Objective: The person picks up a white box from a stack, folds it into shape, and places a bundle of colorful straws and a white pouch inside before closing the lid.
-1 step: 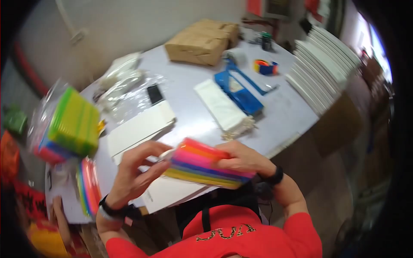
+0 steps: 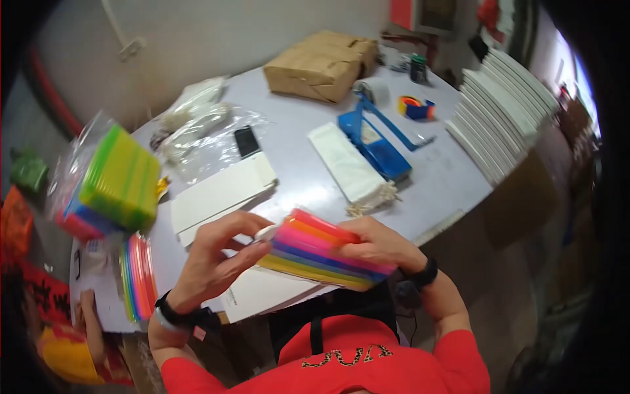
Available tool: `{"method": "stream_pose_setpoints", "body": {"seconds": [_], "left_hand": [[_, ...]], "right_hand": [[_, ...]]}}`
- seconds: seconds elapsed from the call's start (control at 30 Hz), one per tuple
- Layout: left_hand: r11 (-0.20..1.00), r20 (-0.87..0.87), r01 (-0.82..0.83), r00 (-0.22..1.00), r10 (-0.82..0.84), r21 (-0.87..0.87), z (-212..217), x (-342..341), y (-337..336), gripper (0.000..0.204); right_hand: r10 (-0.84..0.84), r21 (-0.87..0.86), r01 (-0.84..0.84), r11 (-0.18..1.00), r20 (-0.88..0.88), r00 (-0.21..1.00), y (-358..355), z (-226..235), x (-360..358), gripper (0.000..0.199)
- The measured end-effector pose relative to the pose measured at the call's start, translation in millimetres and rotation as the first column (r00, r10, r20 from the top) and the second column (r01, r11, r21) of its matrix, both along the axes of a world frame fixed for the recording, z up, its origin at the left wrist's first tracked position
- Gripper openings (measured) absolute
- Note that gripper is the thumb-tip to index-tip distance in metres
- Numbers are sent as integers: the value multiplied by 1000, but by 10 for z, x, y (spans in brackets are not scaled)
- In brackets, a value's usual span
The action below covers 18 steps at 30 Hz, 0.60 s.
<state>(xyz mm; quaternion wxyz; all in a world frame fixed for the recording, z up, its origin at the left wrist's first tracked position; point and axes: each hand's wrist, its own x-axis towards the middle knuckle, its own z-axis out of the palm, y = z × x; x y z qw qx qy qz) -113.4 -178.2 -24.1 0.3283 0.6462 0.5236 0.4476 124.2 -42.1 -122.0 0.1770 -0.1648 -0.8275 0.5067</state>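
My right hand [image 2: 371, 243] grips the right end of a flat rainbow-striped pack [image 2: 315, 253], its bands running from red and pink to blue and yellow. The pack is tilted in front of my body, above the near edge of the table. At its left end, my left hand [image 2: 226, 253] is closed in a pinch on a small white piece [image 2: 266, 232] that touches the pack; what this piece is I cannot make out. Below the hands lies a white flat box [image 2: 262, 292]. More white boxes [image 2: 223, 197] rest just beyond my left hand.
At left stand a bag of coloured plastic packs [image 2: 121, 177] and another rainbow pack [image 2: 139, 279]. A white drawstring pouch [image 2: 348, 161], blue tape dispenser [image 2: 377, 151], brown paper parcel [image 2: 321, 65] and stacked white boxes [image 2: 502, 111] occupy the far side. Another person's arm [image 2: 92, 322] rests at the left edge.
The whole view has shifted slightly, so the table's contents appear farther right. Both hands keep the same hold on the pack and the white piece.
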Motion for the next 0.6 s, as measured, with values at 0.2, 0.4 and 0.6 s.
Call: {"method": "stream_pose_setpoints", "body": {"seconds": [0.2, 0.4, 0.6], "left_hand": [[996, 109, -86, 990, 89, -36, -153, -258, -61, 15], [998, 164, -56, 985, 60, -29, -137, -151, -3, 17], [994, -55, 28, 998, -22, 104, -155, -127, 77, 16]], "right_hand": [[56, -76, -55, 996, 10, 998, -13, 69, -221, 29], [113, -130, -104, 986, 67, 991, 30, 104, -229, 27], [100, -107, -89, 990, 97, 990, 68, 75, -268, 33]]}}
